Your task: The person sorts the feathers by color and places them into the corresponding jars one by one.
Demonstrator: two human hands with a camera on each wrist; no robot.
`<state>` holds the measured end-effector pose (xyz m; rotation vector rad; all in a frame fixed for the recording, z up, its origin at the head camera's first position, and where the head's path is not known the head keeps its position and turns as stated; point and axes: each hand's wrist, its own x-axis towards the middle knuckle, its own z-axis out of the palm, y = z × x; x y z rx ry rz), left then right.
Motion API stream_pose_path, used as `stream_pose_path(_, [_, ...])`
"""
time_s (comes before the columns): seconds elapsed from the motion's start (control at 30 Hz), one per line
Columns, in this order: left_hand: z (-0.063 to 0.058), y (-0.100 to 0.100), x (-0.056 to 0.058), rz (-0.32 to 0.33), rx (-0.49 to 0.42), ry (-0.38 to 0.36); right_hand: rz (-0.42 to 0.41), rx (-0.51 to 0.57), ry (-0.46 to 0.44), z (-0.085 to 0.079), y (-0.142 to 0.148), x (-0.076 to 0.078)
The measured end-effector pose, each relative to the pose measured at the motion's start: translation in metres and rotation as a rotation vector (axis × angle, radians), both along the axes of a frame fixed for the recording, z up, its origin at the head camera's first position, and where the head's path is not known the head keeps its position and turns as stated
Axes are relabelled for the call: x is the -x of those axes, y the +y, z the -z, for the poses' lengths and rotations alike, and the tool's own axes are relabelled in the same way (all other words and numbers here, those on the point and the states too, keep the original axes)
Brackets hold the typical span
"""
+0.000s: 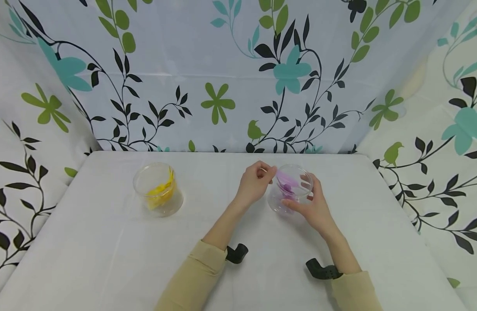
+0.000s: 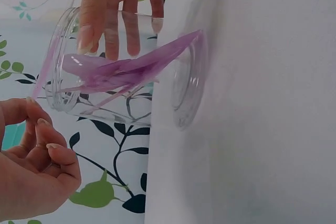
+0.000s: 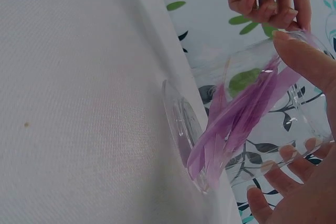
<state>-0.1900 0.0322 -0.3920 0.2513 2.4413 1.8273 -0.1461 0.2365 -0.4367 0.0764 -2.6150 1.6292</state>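
Observation:
My right hand (image 1: pixel 315 207) grips a clear jar (image 1: pixel 275 203) round its side, thumb at the front and fingers behind. Inside lie several long, thin, translucent purple feather-like strips (image 2: pixel 123 69), leaning in a loose bundle from the base toward the mouth. At the jar's rim, my left hand (image 1: pixel 255 181) pinches the end of one purple strip (image 2: pixel 44 72) between thumb and forefinger; its other fingers are curled. This strip lies across the mouth of the jar. The jar's base (image 3: pixel 181 129) rests on the white table.
A second clear jar (image 1: pixel 176 203) with yellow strips (image 1: pixel 160 193) stands to the left on the white table (image 1: pixel 106 250). Behind the table's back edge hangs a leaf-patterned curtain (image 1: pixel 172 56), with more on both sides. Black wrist mounts (image 1: pixel 324 271) sit on the forearms.

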Motion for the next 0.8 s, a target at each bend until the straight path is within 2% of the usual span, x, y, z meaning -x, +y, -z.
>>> stream_pose_path(0.2, [0.0054, 0.0093, -0.0021, -0.002, 0.025, 0.007, 0.003, -0.011, -0.006, -0.0004, 0.0002, -0.0003])
stream_pose_path(0.47, [0.0030, 0.0109, 0.0006, -0.104, 0.035, 0.026, 0.010, -0.019, -0.019, -0.0020, -0.0001, -0.0001])
stream_pose_path(0.67, [0.0028, 0.0105, 0.0000, -0.130, 0.013, 0.027, 0.006, -0.020, -0.012, -0.0008, 0.0000, 0.0004])
stream_pose_path(0.8, [0.0037, 0.0105, 0.0002, -0.125, 0.011, 0.029, 0.004, -0.018, -0.007, 0.0001, -0.0004, 0.0008])
